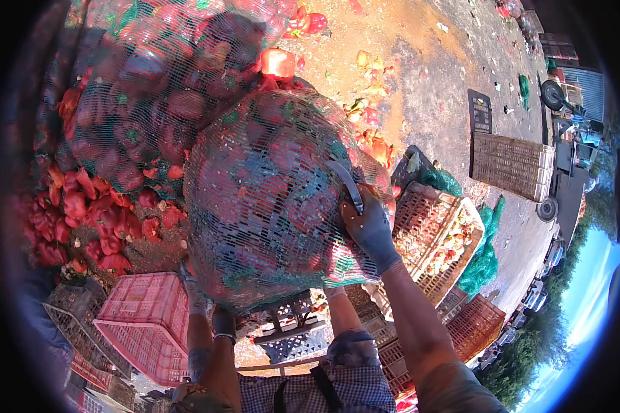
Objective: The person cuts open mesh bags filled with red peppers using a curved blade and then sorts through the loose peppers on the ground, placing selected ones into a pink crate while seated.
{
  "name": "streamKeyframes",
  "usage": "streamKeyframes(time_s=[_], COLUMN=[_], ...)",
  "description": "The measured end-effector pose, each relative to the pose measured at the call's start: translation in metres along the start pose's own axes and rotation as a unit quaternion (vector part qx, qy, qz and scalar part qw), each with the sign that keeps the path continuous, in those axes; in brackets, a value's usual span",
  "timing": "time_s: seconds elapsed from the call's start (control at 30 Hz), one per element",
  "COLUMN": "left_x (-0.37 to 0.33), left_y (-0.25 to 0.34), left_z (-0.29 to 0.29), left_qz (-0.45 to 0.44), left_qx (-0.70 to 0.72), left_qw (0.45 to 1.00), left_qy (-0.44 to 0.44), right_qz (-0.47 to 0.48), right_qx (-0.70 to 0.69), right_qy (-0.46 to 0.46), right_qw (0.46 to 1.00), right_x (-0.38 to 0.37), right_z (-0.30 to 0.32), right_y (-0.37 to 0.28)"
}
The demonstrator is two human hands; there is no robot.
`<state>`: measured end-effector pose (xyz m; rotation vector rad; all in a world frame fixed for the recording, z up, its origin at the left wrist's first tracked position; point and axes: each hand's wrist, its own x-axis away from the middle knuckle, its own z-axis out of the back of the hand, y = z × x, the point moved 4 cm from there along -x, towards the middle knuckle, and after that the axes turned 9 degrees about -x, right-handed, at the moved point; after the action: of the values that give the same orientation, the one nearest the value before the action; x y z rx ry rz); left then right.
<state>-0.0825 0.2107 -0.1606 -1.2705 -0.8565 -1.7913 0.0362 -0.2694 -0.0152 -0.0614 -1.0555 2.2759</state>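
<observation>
Clenching right hand [370,226] tight around the handle of a curved knife [349,186], leaving no gap between fingers and palm, baring the blade above the fist. Pointing the knife up and left, away from the body; running its long axis on a slant, bending leftward at the tip. Holding it over the right side of a bulging net bag [275,193]. Placing left hand [224,322] low at the bag's near edge (shaded and partly hidden, so unable to tell whether gripping or just touching). Seeing the bag straight ahead, bulging with red peppers inside; looking rounded, so showing no clear long axis. Noting a second net bag [165,76] at upper left, loose peppers [103,224] at left, a pink crate [141,296] lower left, a pale crate [427,199] with scraps at right.
</observation>
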Motion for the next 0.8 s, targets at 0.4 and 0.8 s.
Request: streamKeyframes(time_s=[0.4, 0.8], left_x=[0.096, -0.036], left_y=[0.160, 0.171], left_z=[-0.062, -0.080], left_qz=[-0.225, 0.022], left_qx=[0.183, 0.304], left_qw=[0.957, 0.952], left_qy=[-0.032, -0.033], right_qz=[-0.143, -0.278], right_qx=[-0.113, -0.400], right_qy=[0.067, 0.064], right_qw=[0.981, 0.871], right_x=[0.104, 0.027], right_z=[-0.060, 0.013], right_y=[-0.030, 0.050])
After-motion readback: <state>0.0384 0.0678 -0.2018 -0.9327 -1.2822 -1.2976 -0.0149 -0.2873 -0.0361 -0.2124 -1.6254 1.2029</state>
